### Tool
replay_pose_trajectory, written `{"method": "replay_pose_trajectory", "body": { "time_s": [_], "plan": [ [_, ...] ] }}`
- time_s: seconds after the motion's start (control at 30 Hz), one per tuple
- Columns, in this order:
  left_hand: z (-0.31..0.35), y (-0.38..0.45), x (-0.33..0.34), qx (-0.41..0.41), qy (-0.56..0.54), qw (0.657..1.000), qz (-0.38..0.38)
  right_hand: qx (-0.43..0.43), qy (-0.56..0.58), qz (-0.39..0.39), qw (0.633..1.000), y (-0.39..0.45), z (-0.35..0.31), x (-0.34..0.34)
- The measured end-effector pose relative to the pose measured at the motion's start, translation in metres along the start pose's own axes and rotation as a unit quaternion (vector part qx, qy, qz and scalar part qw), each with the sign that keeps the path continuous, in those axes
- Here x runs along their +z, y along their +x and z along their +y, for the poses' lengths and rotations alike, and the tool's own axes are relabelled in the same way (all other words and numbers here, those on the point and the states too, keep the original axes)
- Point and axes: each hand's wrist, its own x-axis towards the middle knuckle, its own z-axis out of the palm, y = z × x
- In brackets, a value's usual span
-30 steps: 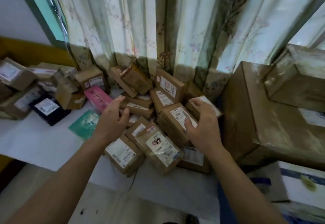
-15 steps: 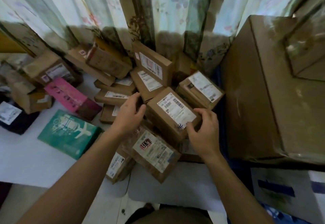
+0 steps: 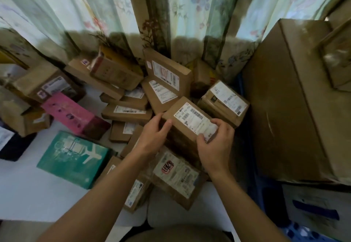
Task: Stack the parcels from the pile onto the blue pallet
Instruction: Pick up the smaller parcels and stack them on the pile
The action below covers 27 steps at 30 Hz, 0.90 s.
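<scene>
A pile of brown cardboard parcels (image 3: 121, 112) with white labels lies on a white surface before the curtain. On top at the middle sits a brown labelled parcel (image 3: 187, 117). My left hand (image 3: 153, 137) grips its left end, thumb on top. My right hand (image 3: 214, 146) grips its near right corner, fingers curled over the label. A strip of the blue pallet (image 3: 266, 194) shows at the lower right, under large boxes.
A very large brown carton (image 3: 288, 105) stands on the right, a white box with blue marks (image 3: 319, 209) below it. A pink box (image 3: 70, 114), a green box (image 3: 74, 158) and a dark parcel (image 3: 13, 146) lie left. Floral curtains (image 3: 171, 13) hang behind.
Both hands came in from either side and closed on the top labelled parcel. The view has moved nearer to the pile and tilted down.
</scene>
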Motion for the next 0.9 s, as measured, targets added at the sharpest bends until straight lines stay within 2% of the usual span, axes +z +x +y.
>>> {"method": "replay_pose_trajectory", "body": {
  "time_s": [0.07,0.17,0.3,0.43,0.63,0.73,0.9],
  "plan": [
    [-0.001,-0.002,-0.014,0.046,-0.005,0.999,0.023,-0.027,0.048,0.029,0.998,-0.003,-0.018,-0.001],
    [0.007,-0.009,-0.041,0.109,-0.084,0.99,0.012,-0.066,0.083,0.08,0.991,-0.011,-0.05,-0.006],
    [0.042,-0.012,-0.073,0.176,-0.209,0.959,-0.075,-0.067,0.165,0.114,0.977,-0.025,-0.092,-0.024],
    [0.084,-0.013,-0.081,0.237,-0.196,0.94,-0.146,-0.133,0.152,0.129,0.971,-0.051,-0.129,-0.062],
    [0.146,-0.029,-0.038,0.301,-0.187,0.919,-0.174,-0.216,0.04,0.064,0.973,-0.072,-0.144,-0.142],
    [0.17,-0.037,-0.005,0.321,-0.182,0.91,-0.188,-0.224,0.003,0.088,0.971,-0.065,-0.124,-0.178],
    [0.205,-0.048,0.077,0.356,-0.14,0.896,-0.224,-0.195,0.056,0.181,0.962,-0.048,-0.07,-0.251]
  ]
}}
